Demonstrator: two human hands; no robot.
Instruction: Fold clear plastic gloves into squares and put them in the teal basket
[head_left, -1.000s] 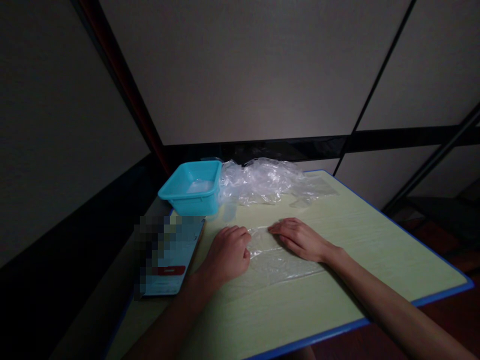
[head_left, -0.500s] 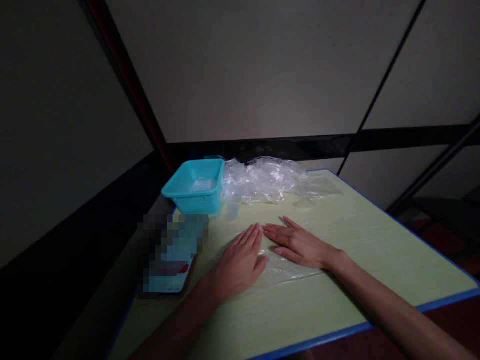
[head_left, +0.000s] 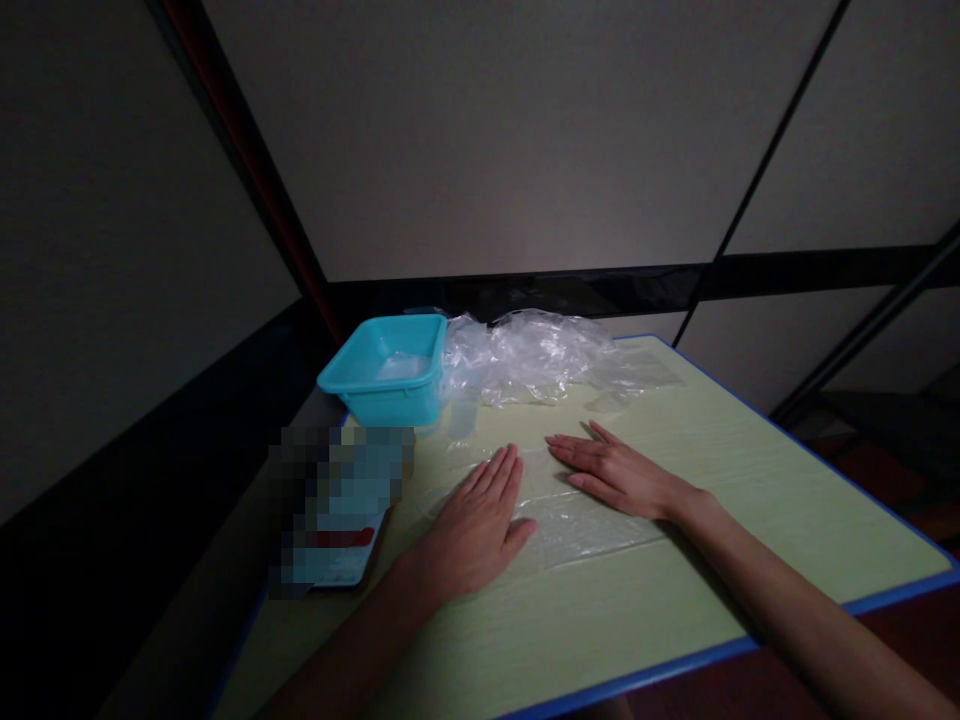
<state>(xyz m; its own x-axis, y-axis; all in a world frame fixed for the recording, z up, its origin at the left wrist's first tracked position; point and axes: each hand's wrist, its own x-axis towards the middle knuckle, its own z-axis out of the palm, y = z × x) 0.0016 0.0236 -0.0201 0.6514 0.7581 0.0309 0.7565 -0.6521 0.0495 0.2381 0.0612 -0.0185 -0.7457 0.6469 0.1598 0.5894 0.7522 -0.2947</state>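
A clear plastic bag [head_left: 592, 535] lies flat and slightly creased on the pale green tabletop, partly covered by both hands. My left hand [head_left: 480, 525] rests palm down on its left part, fingers stretched forward and thumb out to the right. On the bag's right part lies my right hand [head_left: 619, 475], also palm down, with fingers extended to the left and thumb apart. A gap separates the two hands, and the see-through plastic shows between them. Neither hand grasps anything.
A turquoise plastic basin [head_left: 394, 400] stands at the back left with something clear inside. Beside it are a small translucent cup [head_left: 463, 415] and a heap of crumpled clear plastic bags [head_left: 532, 355]. A partly pixelated object [head_left: 352, 500] lies at the left. Blue edging [head_left: 675, 662] borders the table.
My right hand has slid to the right across the plastic bag, widening the gap between the hands. My left hand stays nearly in place.
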